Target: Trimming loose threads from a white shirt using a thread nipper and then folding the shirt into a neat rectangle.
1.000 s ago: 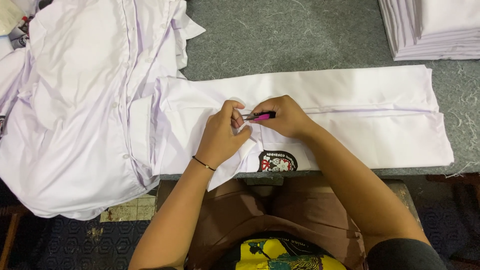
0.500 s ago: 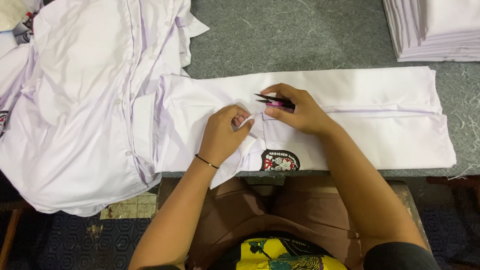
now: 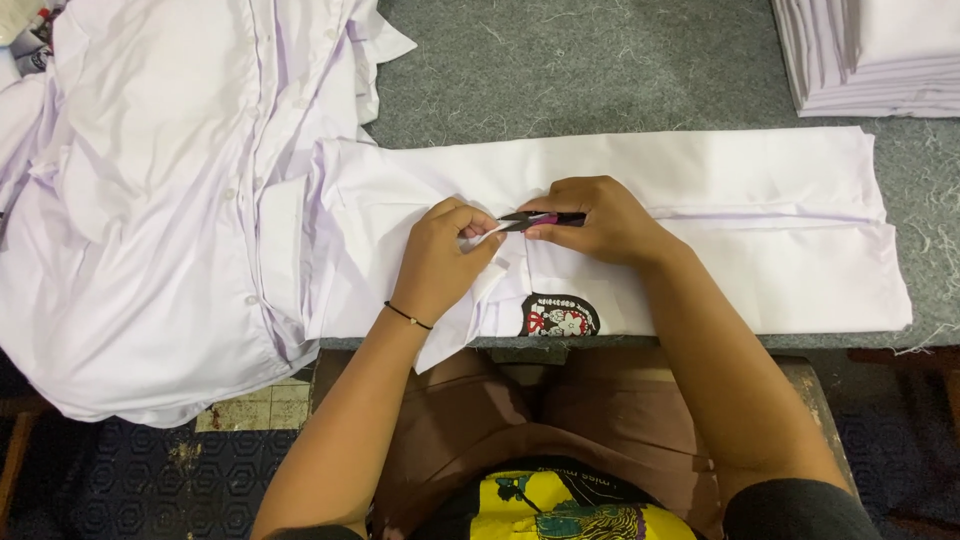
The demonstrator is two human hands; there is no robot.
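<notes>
A white shirt (image 3: pixel 720 180) lies stretched across the grey table (image 3: pixel 600 70), with a red, black and white embroidered badge (image 3: pixel 560 316) near the table's front edge. My left hand (image 3: pixel 445 260) pinches a small fold of the white fabric just above the badge. My right hand (image 3: pixel 600 220) is closed around a small pair of thread snips with a pink handle (image 3: pixel 540 218). Their dark blades point left toward my left fingertips.
A heap of white shirts (image 3: pixel 160 200) hangs over the table's left end. A neat stack of folded white garments (image 3: pixel 870 55) sits at the back right. Loose threads litter the grey surface. My lap and a patterned floor show below the edge.
My right hand has brought the snips back left and down to my left fingertips, after drifting right half a second ago. My left hand still pinches the fabric.
</notes>
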